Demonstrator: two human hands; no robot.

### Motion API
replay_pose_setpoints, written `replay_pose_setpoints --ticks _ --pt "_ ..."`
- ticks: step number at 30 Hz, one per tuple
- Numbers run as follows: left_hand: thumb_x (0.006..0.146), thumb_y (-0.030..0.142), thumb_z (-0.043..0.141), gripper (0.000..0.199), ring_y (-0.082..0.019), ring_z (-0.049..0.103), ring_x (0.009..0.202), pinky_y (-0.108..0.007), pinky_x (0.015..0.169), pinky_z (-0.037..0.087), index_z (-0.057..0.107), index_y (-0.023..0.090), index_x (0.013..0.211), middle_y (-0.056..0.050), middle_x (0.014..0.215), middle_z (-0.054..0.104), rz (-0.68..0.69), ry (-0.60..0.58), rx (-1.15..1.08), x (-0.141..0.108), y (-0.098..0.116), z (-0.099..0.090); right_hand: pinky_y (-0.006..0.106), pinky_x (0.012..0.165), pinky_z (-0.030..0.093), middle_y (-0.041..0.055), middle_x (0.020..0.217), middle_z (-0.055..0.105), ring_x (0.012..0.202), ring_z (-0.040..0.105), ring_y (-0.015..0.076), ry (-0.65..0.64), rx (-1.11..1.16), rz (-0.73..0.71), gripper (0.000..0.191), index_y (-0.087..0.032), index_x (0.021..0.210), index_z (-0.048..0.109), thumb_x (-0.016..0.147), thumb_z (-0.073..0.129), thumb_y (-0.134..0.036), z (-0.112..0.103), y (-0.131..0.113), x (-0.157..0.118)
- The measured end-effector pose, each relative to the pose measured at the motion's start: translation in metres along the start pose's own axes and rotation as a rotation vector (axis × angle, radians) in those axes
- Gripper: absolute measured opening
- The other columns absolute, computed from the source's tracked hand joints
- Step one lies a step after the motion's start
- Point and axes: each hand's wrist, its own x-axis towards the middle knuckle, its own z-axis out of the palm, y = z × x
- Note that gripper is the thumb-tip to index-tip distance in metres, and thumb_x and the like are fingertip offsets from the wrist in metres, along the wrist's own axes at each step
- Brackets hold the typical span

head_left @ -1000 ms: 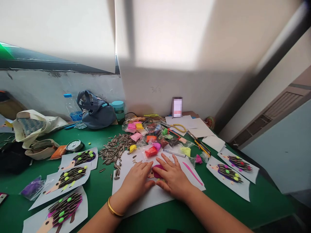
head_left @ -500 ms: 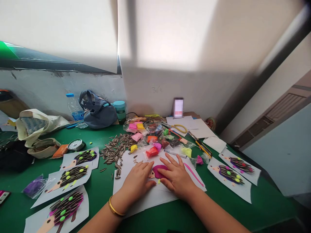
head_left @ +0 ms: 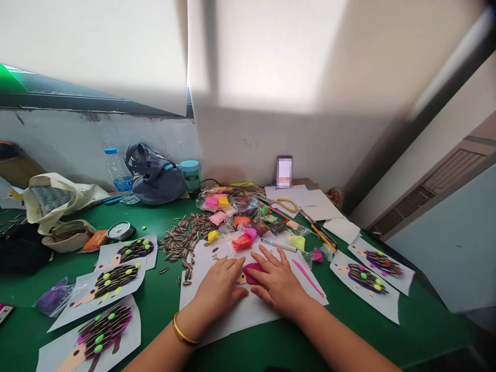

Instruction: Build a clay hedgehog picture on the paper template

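A small hedgehog figure with a magenta clay body and a pale snout lies on white paper. My right hand rests over the body's right part, fingers spread and fingertips touching the clay and paper. At the snout's left, my left hand lies open with its fingers stretched forward and its thumb near the body's lower edge. A pink modelling tool lies on the paper right of my right hand. My hands hide part of the figure.
Sunflower seeds are heaped left of the paper. Bagged coloured clay, including a red packet, and yellow-handled scissors lie behind it. Finished seed hedgehogs on cards flank both sides. A phone stands at the wall.
My right hand has shifted slightly left over the magenta body, covering the yellow-green bits that showed below it. My left hand has hardly moved.
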Motion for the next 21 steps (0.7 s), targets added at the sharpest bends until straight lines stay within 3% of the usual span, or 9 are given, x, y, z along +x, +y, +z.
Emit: replay_pose_setpoints --ticks 8,21 --pt "0.078 0.03 0.073 0.062 -0.03 0.056 0.117 -0.048 0.103 0.043 0.049 0.025 0.135 -0.008 0.125 0.064 -0.001 -0.006 -0.006 0.0004 -0.0004 -0.0008 0.065 0.115 0.007 0.0057 0.152 0.042 0.146 0.023 0.0333 0.061 -0.022 0.049 0.041 -0.032 0.129 0.061 0.098 0.042 -0.052 -0.0007 0.0038 -0.0027" --pt "0.076 0.029 0.076 0.067 -0.03 0.055 0.118 -0.049 0.105 0.041 0.049 0.023 0.137 -0.009 0.127 0.063 -0.005 -0.016 0.006 0.0007 0.0005 -0.0011 0.065 0.115 0.006 0.0063 0.155 0.037 0.147 0.019 0.033 0.009 -0.015 0.047 0.05 -0.029 0.133 0.057 0.099 0.035 -0.057 -0.001 0.0004 -0.0002"
